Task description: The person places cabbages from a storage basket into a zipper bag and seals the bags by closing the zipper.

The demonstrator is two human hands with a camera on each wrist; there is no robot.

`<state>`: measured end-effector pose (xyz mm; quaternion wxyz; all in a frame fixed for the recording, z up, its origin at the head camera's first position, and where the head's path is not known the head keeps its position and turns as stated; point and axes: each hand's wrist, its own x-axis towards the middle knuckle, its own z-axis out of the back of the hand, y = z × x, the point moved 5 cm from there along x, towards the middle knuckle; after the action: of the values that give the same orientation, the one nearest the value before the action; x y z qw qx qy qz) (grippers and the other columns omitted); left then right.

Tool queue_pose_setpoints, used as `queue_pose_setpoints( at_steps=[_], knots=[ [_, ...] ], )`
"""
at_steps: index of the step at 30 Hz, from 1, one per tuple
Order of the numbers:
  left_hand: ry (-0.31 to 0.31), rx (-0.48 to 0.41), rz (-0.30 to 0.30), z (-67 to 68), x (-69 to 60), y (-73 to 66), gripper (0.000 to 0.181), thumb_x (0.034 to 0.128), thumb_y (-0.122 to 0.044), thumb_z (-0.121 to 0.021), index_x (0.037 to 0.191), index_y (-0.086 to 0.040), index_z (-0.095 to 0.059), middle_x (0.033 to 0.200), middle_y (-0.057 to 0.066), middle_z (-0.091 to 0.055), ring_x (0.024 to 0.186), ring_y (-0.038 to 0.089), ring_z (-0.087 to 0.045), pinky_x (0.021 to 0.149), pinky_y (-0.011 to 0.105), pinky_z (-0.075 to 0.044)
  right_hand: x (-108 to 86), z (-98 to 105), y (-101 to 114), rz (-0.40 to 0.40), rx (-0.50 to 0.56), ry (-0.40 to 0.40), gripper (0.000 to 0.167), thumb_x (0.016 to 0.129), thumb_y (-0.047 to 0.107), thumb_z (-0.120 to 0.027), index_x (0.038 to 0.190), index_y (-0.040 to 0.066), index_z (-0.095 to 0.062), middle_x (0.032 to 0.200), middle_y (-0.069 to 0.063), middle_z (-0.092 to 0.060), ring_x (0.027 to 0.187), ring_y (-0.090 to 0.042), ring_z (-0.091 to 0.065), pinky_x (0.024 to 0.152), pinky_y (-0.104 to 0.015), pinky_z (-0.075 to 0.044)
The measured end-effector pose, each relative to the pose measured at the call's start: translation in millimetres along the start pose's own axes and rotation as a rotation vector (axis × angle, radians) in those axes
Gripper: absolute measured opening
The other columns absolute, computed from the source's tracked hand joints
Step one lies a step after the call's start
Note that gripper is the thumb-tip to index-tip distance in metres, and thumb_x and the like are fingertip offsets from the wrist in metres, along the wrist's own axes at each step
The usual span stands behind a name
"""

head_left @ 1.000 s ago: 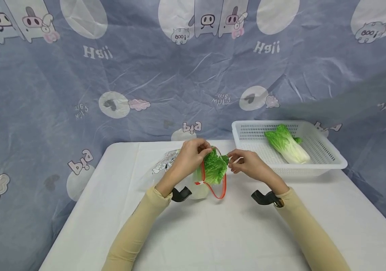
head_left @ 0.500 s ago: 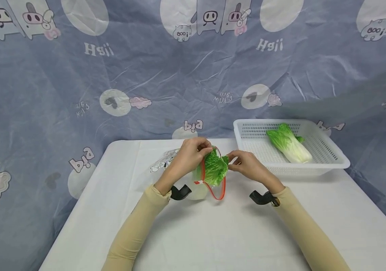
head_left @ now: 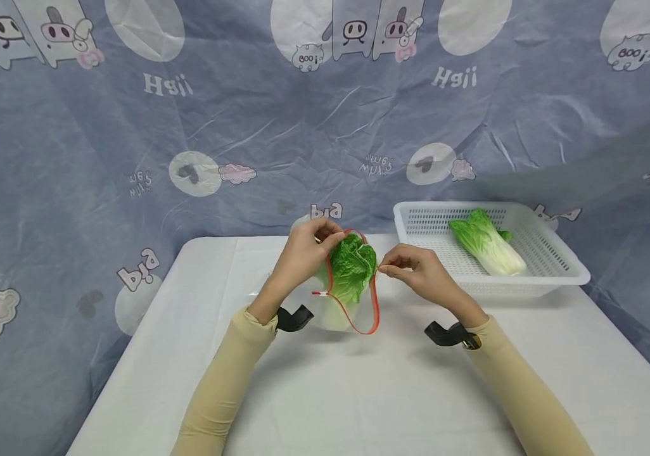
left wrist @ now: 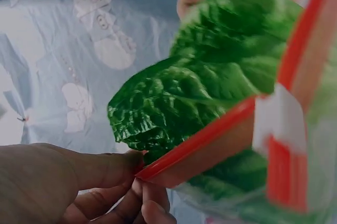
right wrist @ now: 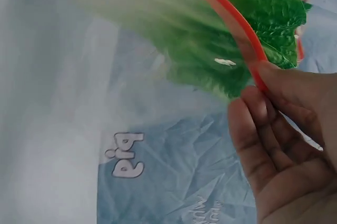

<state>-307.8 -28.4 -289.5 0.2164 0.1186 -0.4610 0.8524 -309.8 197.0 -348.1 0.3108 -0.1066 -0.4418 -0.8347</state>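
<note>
A head of napa cabbage [head_left: 352, 269], green leaves toward the mouth and pale base below, sits in a clear zip bag with a red zip edge [head_left: 377, 313]. My left hand [head_left: 308, 249] pinches this edge at the far left of the mouth, thumb against fingers in the left wrist view. On the other side, my right hand [head_left: 416, 269] pinches the red edge between thumb and fingertips. The bag's mouth is spread around the leaves. A white slider [left wrist: 279, 124] sits on the zip. The clear film is hard to make out in the head view.
At the back right stands a white perforated basket [head_left: 536, 279] with another napa cabbage [head_left: 487, 244] in it. A white-covered table [head_left: 359, 392] lies beneath the hands. Behind it hangs a blue-grey patterned cloth [head_left: 279, 126].
My left hand has moved up and left with the bag's edge, and the bag has shifted the same way. The mouth is wider and more cabbage shows. My right hand's fingers have closed on the edge.
</note>
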Motion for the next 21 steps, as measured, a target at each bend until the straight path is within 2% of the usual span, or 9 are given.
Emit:
queue_pose_setpoints(
  at_steps=[4, 7, 10, 12, 14, 18, 21],
  knots=[
    [-0.021, -0.039, 0.029, 9.9, 1.7, 5.8, 0.014, 0.0953, -0.026, -0.062, 0.101, -0.013, -0.065, 0.087, 0.001, -0.067, 0.078, 0.014, -0.063, 0.066, 0.030, -0.051, -3.5, 12, 12, -0.092, 0.071, -0.107, 0.006, 0.090, 0.015, -0.069, 0.093, 0.011, -0.070, 0.084, -0.006, -0.068, 0.074, -0.011, -0.065, 0.066, -0.024, -0.052],
    [-0.020, -0.074, 0.056, 15.0, 2.0, 8.1, 0.018, 0.0974, -0.029, -0.058, 0.105, -0.012, -0.061, 0.092, 0.002, -0.068, 0.081, 0.017, -0.065, 0.070, 0.033, -0.054, -5.2, 19, 27, -0.107, 0.080, -0.178, 0.009, 0.091, 0.010, -0.067, 0.095, 0.002, -0.069, 0.082, -0.015, -0.067, 0.071, -0.012, -0.065, 0.062, -0.023, -0.050],
    [-0.016, -0.058, 0.073, 20.3, -0.3, 6.8, 0.020, 0.0984, -0.032, -0.056, 0.101, -0.013, -0.060, 0.093, 0.002, -0.068, 0.086, 0.016, -0.064, 0.076, 0.035, -0.052, -5.6, 25, 44, -0.093, 0.068, -0.244, 0.010, 0.091, 0.005, -0.065, 0.095, -0.004, -0.067, 0.079, -0.022, -0.065, 0.070, -0.016, -0.064, 0.058, -0.023, -0.047],
    [0.016, -0.003, 0.076, 22.0, -3.0, 4.9, 0.020, 0.0988, -0.032, -0.055, 0.098, -0.012, -0.060, 0.090, 0.002, -0.067, 0.083, 0.013, -0.061, 0.073, 0.033, -0.049, -6.2, 29, 52, -0.093, 0.060, -0.288, 0.011, 0.091, 0.004, -0.065, 0.096, -0.006, -0.067, 0.078, -0.025, -0.064, 0.069, -0.018, -0.063, 0.058, -0.022, -0.046],
    [0.084, 0.074, 0.078, 21.2, -6.9, 2.5, 0.020, 0.0996, -0.028, -0.054, 0.091, -0.011, -0.060, 0.080, 0.003, -0.063, 0.071, 0.013, -0.055, 0.064, 0.030, -0.044, -6.9, 31, 55, -0.110, 0.043, -0.318, 0.012, 0.091, 0.005, -0.065, 0.096, -0.006, -0.067, 0.078, -0.026, -0.064, 0.068, -0.016, -0.063, 0.057, -0.022, -0.045],
    [0.279, 0.218, 0.059, 13.5, -16.8, -2.9, 0.020, 0.1001, -0.017, -0.048, 0.085, -0.007, -0.057, 0.070, 0.002, -0.050, 0.056, 0.012, -0.040, 0.054, 0.026, -0.034, -8.6, 33, 54, -0.148, 0.020, -0.353, 0.014, 0.091, 0.007, -0.065, 0.098, -0.005, -0.068, 0.081, -0.026, -0.065, 0.068, -0.018, -0.064, 0.057, -0.022, -0.046],
    [0.412, 0.256, 0.048, 7.4, -24.1, -7.2, 0.014, 0.0958, -0.012, -0.048, 0.092, -0.007, -0.060, 0.081, 0.001, -0.057, 0.064, 0.011, -0.051, 0.060, 0.025, -0.042, -9.1, 33, 52, -0.179, 0.010, -0.370, 0.015, 0.092, 0.009, -0.065, 0.099, -0.005, -0.068, 0.081, -0.027, -0.066, 0.067, -0.017, -0.064, 0.054, -0.023, -0.044]
  ],
)
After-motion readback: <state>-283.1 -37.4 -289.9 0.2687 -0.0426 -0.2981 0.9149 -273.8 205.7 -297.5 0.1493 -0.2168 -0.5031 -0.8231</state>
